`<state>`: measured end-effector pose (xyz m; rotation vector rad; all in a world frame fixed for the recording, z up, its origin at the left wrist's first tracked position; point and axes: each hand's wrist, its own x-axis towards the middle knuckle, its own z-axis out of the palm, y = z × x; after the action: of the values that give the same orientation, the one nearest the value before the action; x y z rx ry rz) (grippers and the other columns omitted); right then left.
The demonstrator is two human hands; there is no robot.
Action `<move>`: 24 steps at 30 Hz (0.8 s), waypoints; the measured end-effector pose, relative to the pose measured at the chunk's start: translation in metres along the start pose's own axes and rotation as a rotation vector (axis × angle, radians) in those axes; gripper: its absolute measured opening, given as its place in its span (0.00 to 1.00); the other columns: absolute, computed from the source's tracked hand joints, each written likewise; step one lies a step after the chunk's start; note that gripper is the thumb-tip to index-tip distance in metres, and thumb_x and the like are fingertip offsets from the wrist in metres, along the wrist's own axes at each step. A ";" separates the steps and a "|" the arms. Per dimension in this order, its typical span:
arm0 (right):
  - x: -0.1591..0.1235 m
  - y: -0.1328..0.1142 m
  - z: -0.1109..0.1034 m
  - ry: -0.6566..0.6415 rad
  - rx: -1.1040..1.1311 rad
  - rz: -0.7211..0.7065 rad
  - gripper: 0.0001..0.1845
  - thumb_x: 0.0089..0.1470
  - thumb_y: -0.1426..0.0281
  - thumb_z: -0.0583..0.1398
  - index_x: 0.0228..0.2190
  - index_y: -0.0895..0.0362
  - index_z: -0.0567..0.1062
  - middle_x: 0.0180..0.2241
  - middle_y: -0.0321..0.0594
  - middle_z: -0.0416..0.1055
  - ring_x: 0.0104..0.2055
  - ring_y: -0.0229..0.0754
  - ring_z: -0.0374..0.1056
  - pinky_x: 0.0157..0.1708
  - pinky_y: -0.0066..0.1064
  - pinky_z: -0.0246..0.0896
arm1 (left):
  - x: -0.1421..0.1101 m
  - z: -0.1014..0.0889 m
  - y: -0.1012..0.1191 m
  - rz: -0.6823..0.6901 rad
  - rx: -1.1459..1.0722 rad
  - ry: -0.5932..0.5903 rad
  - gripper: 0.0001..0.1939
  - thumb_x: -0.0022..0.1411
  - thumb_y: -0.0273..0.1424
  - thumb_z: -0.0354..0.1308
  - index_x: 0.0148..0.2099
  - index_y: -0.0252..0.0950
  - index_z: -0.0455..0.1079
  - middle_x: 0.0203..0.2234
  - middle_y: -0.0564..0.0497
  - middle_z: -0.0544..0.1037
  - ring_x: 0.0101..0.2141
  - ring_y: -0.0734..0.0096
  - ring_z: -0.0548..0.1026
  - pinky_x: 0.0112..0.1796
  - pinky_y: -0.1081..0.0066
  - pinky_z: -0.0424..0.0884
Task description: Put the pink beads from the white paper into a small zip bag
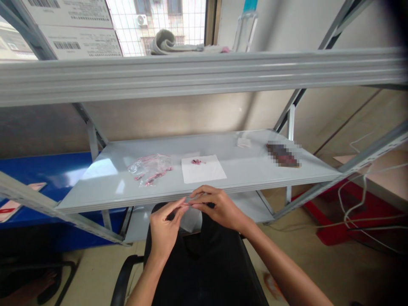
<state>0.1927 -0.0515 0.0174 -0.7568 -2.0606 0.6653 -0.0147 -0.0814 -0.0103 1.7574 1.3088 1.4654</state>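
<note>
My left hand (166,227) and my right hand (219,208) meet just in front of the shelf's front edge, above my lap. Thumb and fingers of each are pinched together, fingertips almost touching. Between them is a small, thin pinkish bit, too small to name and mostly hidden. Beyond my hands, a white sheet of paper (204,173) lies on the grey shelf (111,187), bearing a little heap of small pink and dark pieces (196,162). Left of the paper are clear plastic bags (149,163) with thin pink items in and beside them.
A small white item (244,142) lies toward the back right, near a pixelated flat object (283,154). An upper shelf beam (204,74) crosses above, with a grey cloth (165,42) and a bottle (246,29) on it. White cables (347,204) hang at the right.
</note>
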 end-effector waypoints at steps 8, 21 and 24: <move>0.019 0.044 -0.021 0.230 -0.092 0.248 0.11 0.64 0.69 0.61 0.45 0.55 0.83 0.45 0.43 0.82 0.44 0.44 0.78 0.41 0.32 0.71 | 0.000 0.004 -0.005 -0.152 -0.122 0.065 0.12 0.59 0.34 0.70 0.45 0.38 0.82 0.35 0.49 0.84 0.35 0.64 0.83 0.39 0.69 0.80; 0.073 0.116 -0.037 0.278 -0.477 0.471 0.07 0.56 0.76 0.63 0.33 0.60 0.83 0.38 0.49 0.80 0.39 0.46 0.74 0.45 0.36 0.65 | 0.005 -0.004 -0.010 -0.098 -0.086 -0.073 0.04 0.67 0.33 0.62 0.43 0.39 0.74 0.37 0.50 0.81 0.40 0.67 0.80 0.44 0.70 0.74; 0.058 0.086 -0.032 0.277 -0.359 0.372 0.07 0.61 0.71 0.62 0.37 0.58 0.82 0.40 0.45 0.80 0.39 0.43 0.74 0.43 0.32 0.67 | 0.004 -0.005 -0.010 -0.086 -0.092 -0.081 0.06 0.67 0.32 0.62 0.46 0.40 0.74 0.39 0.50 0.81 0.40 0.67 0.80 0.44 0.69 0.75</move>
<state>0.2149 0.0544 0.0050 -1.3813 -1.8163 0.3602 -0.0232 -0.0748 -0.0159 1.6632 1.2407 1.3711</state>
